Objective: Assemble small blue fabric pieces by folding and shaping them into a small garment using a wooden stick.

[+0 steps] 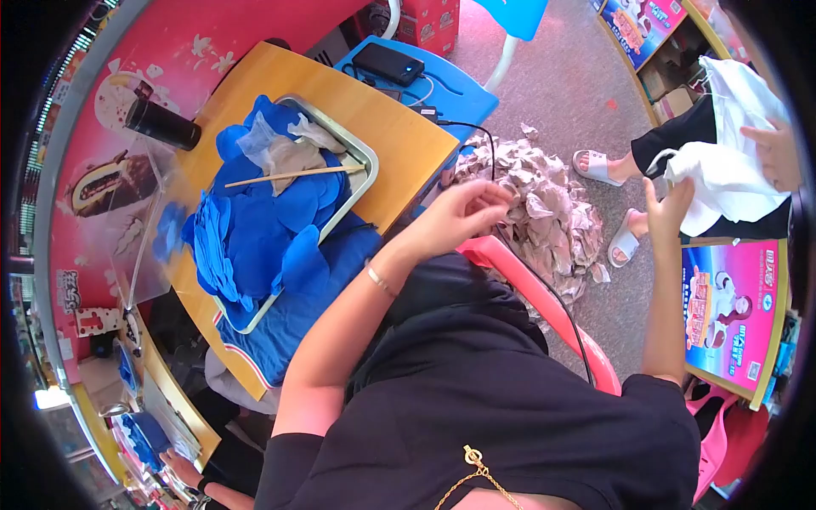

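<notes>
My left hand (466, 212) hovers over the red-pink chair edge (544, 297), fingers loosely bent with gaps between them and nothing visible in them. Out to the right, my right hand (668, 208) is raised with thumb and fingers apart. It overlaps the left edge of a white cloth (722, 178); whether it touches the cloth I cannot tell. A co-worker's hand (775, 155) is on that cloth. Left of me, a metal tray (367, 174) holds blue fabric pieces (255, 225), some crumpled greyish pieces (293, 157) and a thin wooden stick (293, 176).
A heap of pale pink-beige pieces (552, 212) lies on the floor beyond the chair. A black cable (544, 285) runs across. The wooden table (399, 127) carries a black tumbler (163, 125). A black power bank (387, 65) rests on a blue stool (467, 100). Another person's hand (178, 467) works lower left.
</notes>
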Motion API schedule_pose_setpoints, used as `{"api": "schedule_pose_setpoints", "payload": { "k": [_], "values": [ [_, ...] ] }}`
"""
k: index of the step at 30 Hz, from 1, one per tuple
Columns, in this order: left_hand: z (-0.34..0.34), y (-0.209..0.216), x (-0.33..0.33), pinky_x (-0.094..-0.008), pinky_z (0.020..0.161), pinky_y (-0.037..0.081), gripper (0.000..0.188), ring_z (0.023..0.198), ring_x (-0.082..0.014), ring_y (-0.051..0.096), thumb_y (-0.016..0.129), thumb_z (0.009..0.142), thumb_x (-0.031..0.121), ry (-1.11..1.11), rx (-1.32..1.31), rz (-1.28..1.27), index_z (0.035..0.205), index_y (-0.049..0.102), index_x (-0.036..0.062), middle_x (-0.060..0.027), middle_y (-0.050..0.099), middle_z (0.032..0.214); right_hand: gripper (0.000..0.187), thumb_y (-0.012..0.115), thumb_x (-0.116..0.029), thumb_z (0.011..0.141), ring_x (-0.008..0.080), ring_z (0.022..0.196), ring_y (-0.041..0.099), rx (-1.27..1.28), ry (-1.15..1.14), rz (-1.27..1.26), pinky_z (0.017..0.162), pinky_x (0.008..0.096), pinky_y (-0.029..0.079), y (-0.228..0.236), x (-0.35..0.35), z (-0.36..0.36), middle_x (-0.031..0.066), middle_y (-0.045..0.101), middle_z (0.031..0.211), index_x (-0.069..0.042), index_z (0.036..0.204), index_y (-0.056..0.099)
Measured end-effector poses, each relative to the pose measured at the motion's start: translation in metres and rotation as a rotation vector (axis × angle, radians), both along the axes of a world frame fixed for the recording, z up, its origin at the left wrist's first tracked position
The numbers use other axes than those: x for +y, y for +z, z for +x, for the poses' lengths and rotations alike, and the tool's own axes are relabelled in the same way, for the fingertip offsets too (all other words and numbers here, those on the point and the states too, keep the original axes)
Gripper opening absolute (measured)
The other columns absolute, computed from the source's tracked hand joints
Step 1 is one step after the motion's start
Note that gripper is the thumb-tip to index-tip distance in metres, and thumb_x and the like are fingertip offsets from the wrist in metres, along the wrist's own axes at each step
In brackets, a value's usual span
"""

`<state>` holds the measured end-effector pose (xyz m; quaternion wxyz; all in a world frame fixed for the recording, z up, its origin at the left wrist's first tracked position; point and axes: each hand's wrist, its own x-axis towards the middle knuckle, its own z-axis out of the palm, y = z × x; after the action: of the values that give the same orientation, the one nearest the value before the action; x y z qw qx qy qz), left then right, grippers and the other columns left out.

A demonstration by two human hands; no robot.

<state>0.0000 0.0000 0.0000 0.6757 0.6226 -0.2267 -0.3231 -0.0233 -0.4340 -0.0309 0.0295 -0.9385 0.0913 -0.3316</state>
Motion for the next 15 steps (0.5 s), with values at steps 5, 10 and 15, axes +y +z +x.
{"api": "schedule_pose_setpoints", "payload": {
  "k": [5, 10, 15],
  "values": [
    [-0.050, 0.012, 0.041, -0.0262, 0.085, 0.045, 0.026, 0.097, -0.0115, 0.054, 0.053, 0.089, 0.006, 0.027, 0.023, -0.038, 0.114, 0.050, -0.0012, -0.0059, 0.057, 0.104, 0.055, 0.059, -0.034, 0.084, 0.0392, 0.113, 0.046, 0.025, -0.009, -0.032, 0.099, 0.0396, 0.030, -0.044, 0.044, -0.004, 0.0296, 0.051, 0.116, 0.012, 0.113, 0.050],
    [-0.083, 0.051, 0.096, -0.0303, 0.087, 0.044, 0.029, 0.100, -0.0177, 0.056, 0.058, 0.085, 0.006, 0.094, -0.108, 0.028, 0.113, 0.053, -0.0015, -0.0103, 0.058, 0.105, 0.039, 0.063, -0.027, 0.078, 0.0314, 0.078, 0.063, 0.524, 0.252, -0.007, 0.073, 0.0386, 0.048, -0.096, 0.037, -0.028, 0.0202, 0.064, 0.085, 0.002, 0.103, 0.057],
    [-0.108, 0.141, 0.163, -0.0328, 0.080, 0.047, 0.032, 0.092, -0.0243, 0.060, 0.070, 0.077, 0.016, 0.304, -0.559, 0.086, 0.104, 0.060, 0.0008, -0.0087, 0.063, 0.099, 0.017, 0.062, -0.017, 0.074, 0.0271, 0.067, 0.064, 1.142, 0.552, 0.064, 0.063, 0.0365, 0.049, -0.020, 0.135, -0.014, 0.0141, 0.063, 0.067, -0.002, 0.079, 0.063]
  ]
}}
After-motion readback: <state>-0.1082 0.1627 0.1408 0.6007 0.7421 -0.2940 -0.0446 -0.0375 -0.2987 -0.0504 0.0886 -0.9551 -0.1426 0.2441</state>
